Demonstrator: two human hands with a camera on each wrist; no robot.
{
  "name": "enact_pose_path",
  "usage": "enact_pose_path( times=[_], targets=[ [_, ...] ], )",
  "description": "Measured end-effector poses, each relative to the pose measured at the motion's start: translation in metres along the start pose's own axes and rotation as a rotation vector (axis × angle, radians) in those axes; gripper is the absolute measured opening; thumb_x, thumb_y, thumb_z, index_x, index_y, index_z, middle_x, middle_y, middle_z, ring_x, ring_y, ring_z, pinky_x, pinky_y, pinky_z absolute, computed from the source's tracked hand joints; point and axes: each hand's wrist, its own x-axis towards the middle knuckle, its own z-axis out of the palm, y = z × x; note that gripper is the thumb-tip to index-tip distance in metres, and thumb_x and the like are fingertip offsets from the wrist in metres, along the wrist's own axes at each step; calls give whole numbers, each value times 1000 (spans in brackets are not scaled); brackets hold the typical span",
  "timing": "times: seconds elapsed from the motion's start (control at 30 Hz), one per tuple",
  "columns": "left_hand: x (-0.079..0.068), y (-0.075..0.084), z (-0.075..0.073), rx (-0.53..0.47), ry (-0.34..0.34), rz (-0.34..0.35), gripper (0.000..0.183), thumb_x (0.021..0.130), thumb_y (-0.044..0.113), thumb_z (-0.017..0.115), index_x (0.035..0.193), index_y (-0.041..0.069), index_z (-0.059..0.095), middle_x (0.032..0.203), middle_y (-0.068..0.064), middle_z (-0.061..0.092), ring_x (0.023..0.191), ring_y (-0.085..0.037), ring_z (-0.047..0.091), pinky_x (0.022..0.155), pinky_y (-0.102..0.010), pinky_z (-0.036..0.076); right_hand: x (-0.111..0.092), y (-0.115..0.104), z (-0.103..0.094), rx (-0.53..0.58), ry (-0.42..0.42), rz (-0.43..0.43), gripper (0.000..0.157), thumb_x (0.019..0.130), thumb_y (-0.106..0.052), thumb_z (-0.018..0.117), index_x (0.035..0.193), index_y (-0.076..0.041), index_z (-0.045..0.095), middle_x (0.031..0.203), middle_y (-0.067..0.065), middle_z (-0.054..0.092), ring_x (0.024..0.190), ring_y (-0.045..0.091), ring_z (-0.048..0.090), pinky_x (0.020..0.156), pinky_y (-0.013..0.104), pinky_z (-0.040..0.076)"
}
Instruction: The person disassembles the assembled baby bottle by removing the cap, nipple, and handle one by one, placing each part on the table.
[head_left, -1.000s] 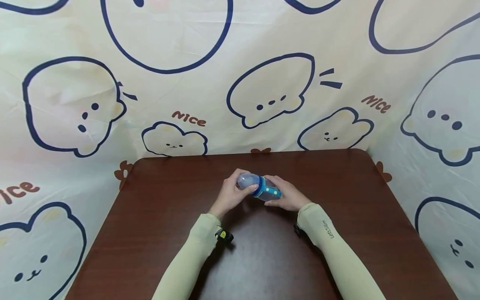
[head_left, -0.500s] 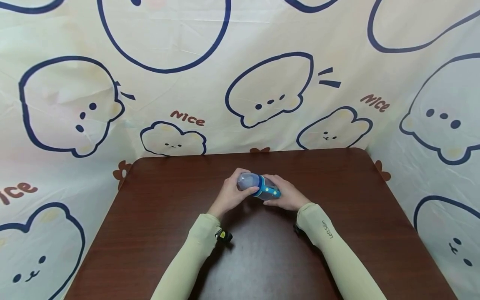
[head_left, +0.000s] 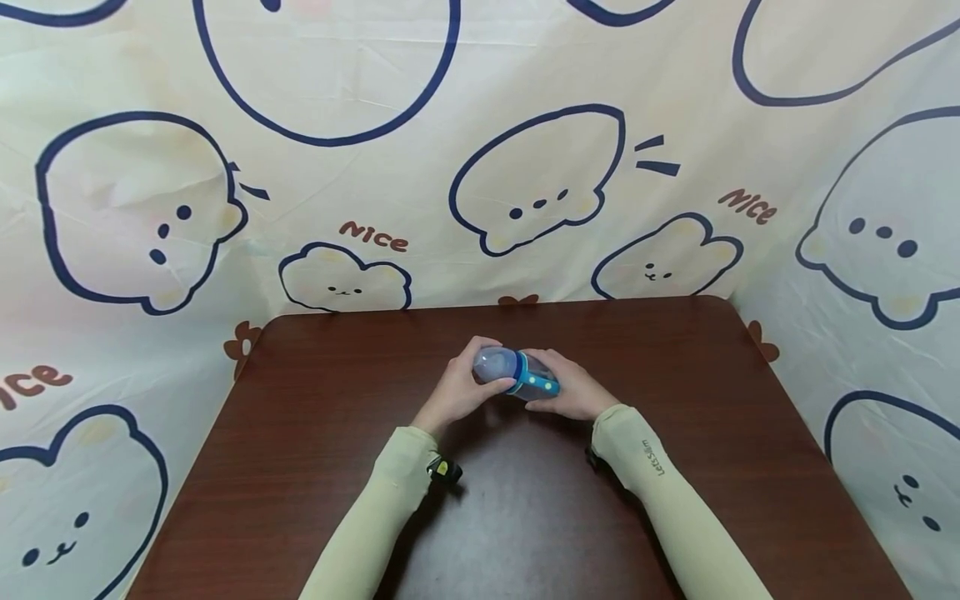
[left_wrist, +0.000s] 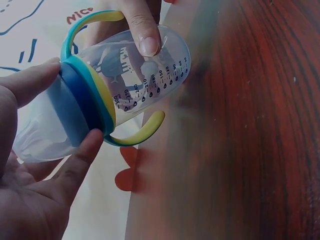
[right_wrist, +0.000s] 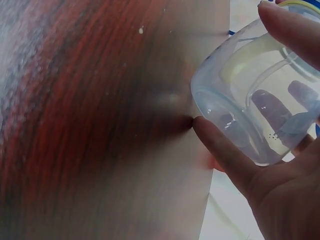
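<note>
A clear baby bottle (head_left: 543, 386) lies tilted in the air between both hands, over the middle of the table. Its translucent cap (head_left: 493, 364) points left. My left hand (head_left: 459, 390) grips the cap end, and in the left wrist view its fingertips press the blue collar (left_wrist: 75, 102). The body, with printed volume marks, is held by my right hand (head_left: 573, 393), thumb and fingers spread around it. Two curved yellow-and-teal handles (left_wrist: 145, 131) stick out beside the collar. In the right wrist view the rounded base (right_wrist: 220, 107) shows, with one fingertip at its edge.
The dark brown table (head_left: 330, 400) reaches back to a pale cloth backdrop (head_left: 435, 275) with cartoon outlines, which also hangs along both sides. A small black wrist camera (head_left: 446, 469) is strapped by the left sleeve (head_left: 375, 508).
Both hands keep their grip on the baby bottle, which stays in nearly the same place. The left thumb lies slightly lower on the collar than a second ago.
</note>
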Motion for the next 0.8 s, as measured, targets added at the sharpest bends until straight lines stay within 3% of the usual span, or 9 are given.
enact_pose_path(
  times=[0.5,0.8],
  targets=[
    [0,1,3,19,-6,-14,61,92,38,80,141,23,47,135,-10,60,115,-28,61,94,-47,59,-1,1,-1,35,-12,7,95,79,-38,92,157,-39,37,144,2,50,129,29,50,106,57,50],
    [2,1,4,50,-8,3,60,92,38,80,141,23,47,136,-8,60,115,-28,61,96,-48,58,-1,-9,3,-10,67,-12,87,81,-62,81,155,-41,40,138,-2,54,121,25,55,102,54,53]
  ],
)
